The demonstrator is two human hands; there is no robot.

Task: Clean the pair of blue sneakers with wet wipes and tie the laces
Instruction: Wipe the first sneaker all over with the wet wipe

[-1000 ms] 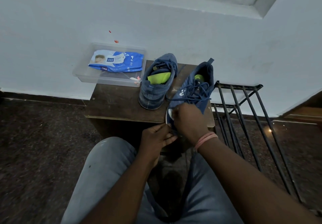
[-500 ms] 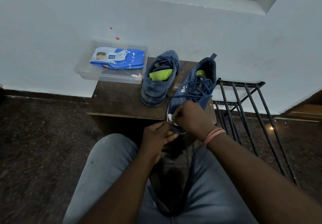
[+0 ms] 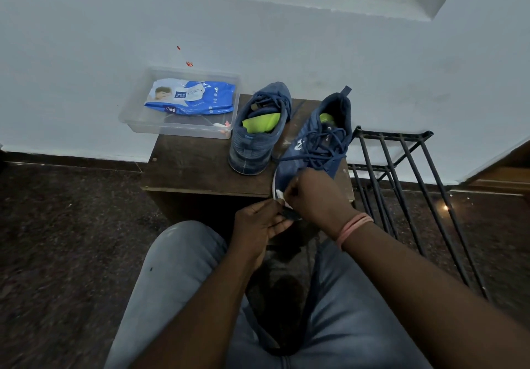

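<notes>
With my right hand (image 3: 311, 193) pinching a white wet wipe (image 3: 281, 196) against the toe of the blue mesh sneaker (image 3: 311, 150) at the dark wooden desk's (image 3: 195, 167) five o'clock edge, my left hand (image 3: 258, 222) should grip underneath and steady it while I rub firmly along the rim.

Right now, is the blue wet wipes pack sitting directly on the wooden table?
No, the blue wet wipes pack lies inside the clear plastic tray at the dark wooden table corner.

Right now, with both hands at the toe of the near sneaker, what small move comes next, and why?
Probably keep rubbing the white wipe along the toe edge of the right sneaker. The right hand pinches it there, the left hand steadies the toe, and the laces lie loose.
</notes>
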